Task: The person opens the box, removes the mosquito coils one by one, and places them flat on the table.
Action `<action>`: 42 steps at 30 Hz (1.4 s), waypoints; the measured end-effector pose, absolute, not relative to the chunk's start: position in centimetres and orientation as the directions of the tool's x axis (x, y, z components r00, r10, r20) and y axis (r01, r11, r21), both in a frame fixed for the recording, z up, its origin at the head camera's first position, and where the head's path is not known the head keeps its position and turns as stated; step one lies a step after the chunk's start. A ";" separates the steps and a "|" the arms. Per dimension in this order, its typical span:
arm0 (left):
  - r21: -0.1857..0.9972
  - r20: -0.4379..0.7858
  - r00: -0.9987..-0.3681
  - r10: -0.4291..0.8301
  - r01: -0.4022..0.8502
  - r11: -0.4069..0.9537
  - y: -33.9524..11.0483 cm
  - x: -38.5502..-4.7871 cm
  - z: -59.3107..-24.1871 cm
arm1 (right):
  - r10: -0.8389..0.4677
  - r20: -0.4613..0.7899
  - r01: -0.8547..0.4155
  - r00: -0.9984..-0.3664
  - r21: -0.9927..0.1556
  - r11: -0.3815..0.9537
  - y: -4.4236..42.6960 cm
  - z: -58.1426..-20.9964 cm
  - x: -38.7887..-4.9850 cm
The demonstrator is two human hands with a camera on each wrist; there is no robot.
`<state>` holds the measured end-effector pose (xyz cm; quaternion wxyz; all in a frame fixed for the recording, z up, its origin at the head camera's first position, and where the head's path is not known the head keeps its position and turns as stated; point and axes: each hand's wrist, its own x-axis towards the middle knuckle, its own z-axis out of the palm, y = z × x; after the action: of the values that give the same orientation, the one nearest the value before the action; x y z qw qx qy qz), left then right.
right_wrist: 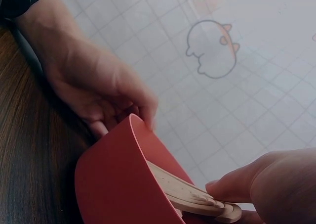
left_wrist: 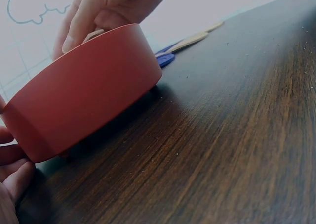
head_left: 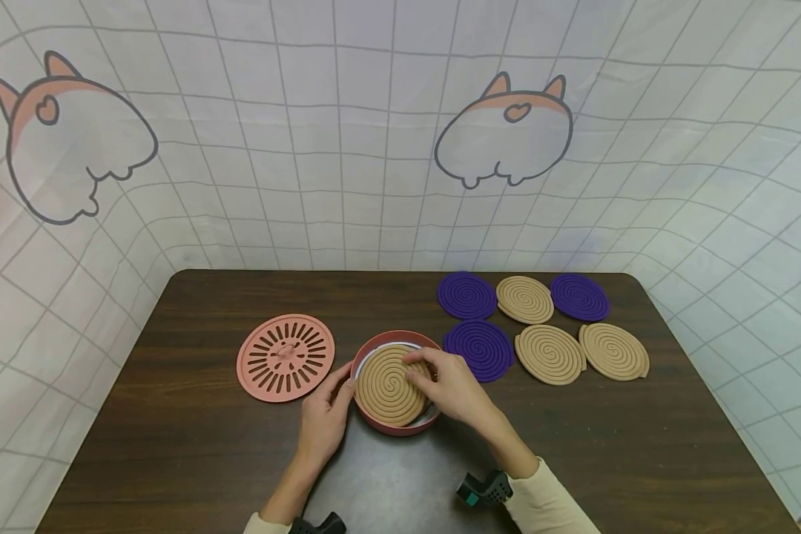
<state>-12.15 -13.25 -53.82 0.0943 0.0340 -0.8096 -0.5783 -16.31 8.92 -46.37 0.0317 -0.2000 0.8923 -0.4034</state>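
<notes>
In the head view a tan mosquito coil [head_left: 390,386] lies partly inside a round red mosquito coil box [head_left: 400,432]. My right hand [head_left: 457,389] pinches the coil's right edge. The right wrist view shows that coil [right_wrist: 190,192] slanting out over the rim, with the thumb on its upper face. My left hand [head_left: 323,419] grips the left side of the box; in the right wrist view the left hand [right_wrist: 101,80] has its thumb by the rim and fingers against the outer wall. The left wrist view shows the red outer wall [left_wrist: 89,90] close up.
A pink slotted lid [head_left: 285,358] lies left of the box on the dark wooden table [head_left: 193,460]. To the right lie several more coils in two rows, purple ones [head_left: 478,350] and tan ones [head_left: 550,354]. A checked curtain [head_left: 360,148] hangs behind the table.
</notes>
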 end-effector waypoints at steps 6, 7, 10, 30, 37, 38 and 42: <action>0.942 0.106 -0.980 -0.168 0.045 0.332 -13.2 -12.1 -53.7 | -0.381 0.098 -0.326 -0.919 -0.731 0.599 9.0 -46.2 -16.2; 0.943 0.104 -0.980 -0.168 0.044 0.330 -13.2 -12.1 -53.7 | -0.380 0.095 -0.324 -0.920 -0.732 0.599 9.0 -46.2 -16.2; 0.945 0.104 -0.980 -0.168 0.044 0.324 -13.2 -12.0 -53.7 | -0.380 0.092 -0.320 -0.920 -0.734 0.598 9.0 -46.1 -16.1; 0.942 0.118 -0.978 -0.174 0.054 0.332 -13.0 -12.0 -53.9 | -0.323 0.123 -0.296 -0.938 -0.770 0.566 10.2 -44.8 -15.7; 0.942 0.115 -0.977 -0.179 0.050 0.331 -13.0 -12.1 -54.0 | -0.242 0.148 -0.261 -0.959 -0.796 0.547 11.2 -44.8 -15.6; 0.941 0.120 -0.976 -0.180 0.054 0.335 -13.1 -12.1 -54.0 | -0.227 0.152 -0.255 -0.962 -0.797 0.547 11.4 -44.8 -15.6; 0.936 0.140 -0.974 -0.179 0.072 0.344 -13.2 -12.3 -54.1 | -0.174 0.175 -0.242 -0.969 -0.812 0.531 12.0 -44.7 -15.5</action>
<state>-12.28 -13.17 -54.05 0.1096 0.0330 -0.8125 -0.5717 -15.52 11.99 -44.68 -0.0363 -0.1188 0.8743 -0.4692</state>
